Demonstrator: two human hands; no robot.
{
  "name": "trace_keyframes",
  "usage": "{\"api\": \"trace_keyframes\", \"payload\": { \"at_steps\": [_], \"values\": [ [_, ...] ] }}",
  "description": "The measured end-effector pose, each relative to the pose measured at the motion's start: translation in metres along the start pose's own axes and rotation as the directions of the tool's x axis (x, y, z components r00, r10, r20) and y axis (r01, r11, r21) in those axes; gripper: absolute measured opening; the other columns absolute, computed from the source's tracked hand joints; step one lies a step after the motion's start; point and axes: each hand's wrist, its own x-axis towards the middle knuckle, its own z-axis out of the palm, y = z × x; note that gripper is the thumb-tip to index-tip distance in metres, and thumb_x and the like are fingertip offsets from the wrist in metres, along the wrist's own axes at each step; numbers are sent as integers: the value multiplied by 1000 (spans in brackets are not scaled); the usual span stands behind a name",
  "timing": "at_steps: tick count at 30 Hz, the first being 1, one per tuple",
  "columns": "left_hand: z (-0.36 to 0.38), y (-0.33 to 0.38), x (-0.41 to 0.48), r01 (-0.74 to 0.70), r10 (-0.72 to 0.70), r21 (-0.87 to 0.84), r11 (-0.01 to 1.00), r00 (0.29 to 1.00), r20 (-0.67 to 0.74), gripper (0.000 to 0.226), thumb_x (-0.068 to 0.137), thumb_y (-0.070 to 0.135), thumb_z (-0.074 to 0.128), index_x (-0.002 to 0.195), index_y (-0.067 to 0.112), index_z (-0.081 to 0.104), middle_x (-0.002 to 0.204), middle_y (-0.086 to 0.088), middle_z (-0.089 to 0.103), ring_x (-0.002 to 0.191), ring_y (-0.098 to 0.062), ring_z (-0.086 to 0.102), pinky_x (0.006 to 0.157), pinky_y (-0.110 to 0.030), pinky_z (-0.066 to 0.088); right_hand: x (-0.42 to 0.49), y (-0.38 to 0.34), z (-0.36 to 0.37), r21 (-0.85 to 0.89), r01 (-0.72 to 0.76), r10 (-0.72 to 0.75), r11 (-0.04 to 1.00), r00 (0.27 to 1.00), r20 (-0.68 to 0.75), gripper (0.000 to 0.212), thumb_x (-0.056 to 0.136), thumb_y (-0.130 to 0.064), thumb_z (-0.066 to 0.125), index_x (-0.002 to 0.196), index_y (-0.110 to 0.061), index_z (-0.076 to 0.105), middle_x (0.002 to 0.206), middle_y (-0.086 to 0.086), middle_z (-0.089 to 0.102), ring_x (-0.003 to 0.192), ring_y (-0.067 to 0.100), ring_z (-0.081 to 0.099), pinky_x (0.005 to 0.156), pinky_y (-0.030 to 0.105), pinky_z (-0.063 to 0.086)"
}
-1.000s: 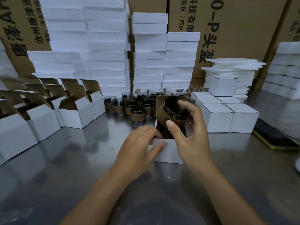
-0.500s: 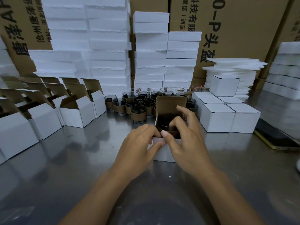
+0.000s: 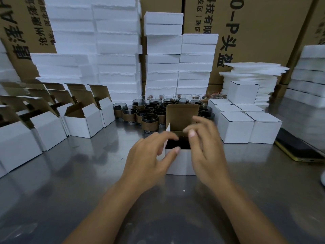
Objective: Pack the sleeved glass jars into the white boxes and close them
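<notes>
While its lid flap (image 3: 182,115) stands upright on the far side, we find the white box (image 3: 179,162) open on the steel table (image 3: 88,173), with a dark jar (image 3: 177,144) seated inside. The left hand (image 3: 149,157) lies at the box's 9 o'clock, fingers loose, thumb touching the front rim. The right hand (image 3: 207,150) hovers at 3 o'clock, fingers spread and blurred over the opening, gripping nothing. We record the hands apart. Sleeved jars (image 3: 149,120) cluster at the box's 12 o'clock, closed boxes (image 3: 235,127) at 2 o'clock, open boxes (image 3: 82,124) at 10 o'clock.
</notes>
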Motion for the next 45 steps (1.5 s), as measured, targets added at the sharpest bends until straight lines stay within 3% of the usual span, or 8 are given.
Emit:
{"api": "trace_keyframes", "payload": {
  "at_steps": [2,5,12,19,28,33,39,45],
  "values": [
    [1,1,2,116,-125,-152,982,991,-47,28,86,47,50,113,47,46,66,9,45,69,-10,51,60,-17,39,3,-3,0,238,-82,123,968,979,-161,18,93,-17,41,97,-21,58,107,-11,54,107,1,50,89,14,37],
    [6,-1,6,286,-333,-369,884,940,-71,36,90,34,56,121,40,40,75,6,51,73,-1,53,62,-8,39,8,-1,0,491,-326,418,808,904,-87,23,92,-7,52,109,-23,51,110,-5,56,103,3,54,84,9,40],
    [10,-7,10,646,-586,-462,608,757,288,56,88,44,55,137,34,31,107,8,53,91,4,53,68,-15,40,7,6,9,453,-579,542,678,810,223,52,89,-3,54,136,-23,41,99,-21,55,102,2,56,66,-2,41],
    [6,-2,11,545,-482,-566,618,832,274,49,88,20,59,108,61,41,112,7,51,96,4,55,67,-9,41,6,8,6,421,-512,438,749,859,265,64,85,6,50,112,-52,46,97,-16,66,92,-4,61,67,3,44],
    [6,-5,10,495,-484,-605,623,852,199,24,87,7,61,88,30,58,101,5,61,101,-10,60,74,-9,42,9,5,6,550,-629,621,550,748,235,34,93,-16,46,71,-30,67,98,0,66,92,17,60,74,27,45],
    [-1,-5,11,504,-512,-642,578,837,196,19,92,14,52,76,17,62,84,13,68,86,7,59,76,-6,42,5,1,6,445,-574,511,687,817,265,52,66,-73,44,88,-27,56,80,-23,60,77,-12,54,70,13,41],
    [-2,4,8,501,-474,-662,558,847,242,39,68,58,56,78,21,57,78,16,64,84,1,60,86,-21,46,-2,1,10,388,-415,357,823,909,213,48,63,-61,54,96,-27,51,87,-15,57,67,-13,53,58,4,39],
    [-2,1,9,530,-501,-648,547,828,254,7,88,24,58,90,20,62,84,14,62,91,-6,59,98,-38,46,-4,8,12,355,-376,316,856,924,218,46,60,-60,57,94,-30,49,97,-11,57,75,-7,53,63,9,41]
  ]
}}
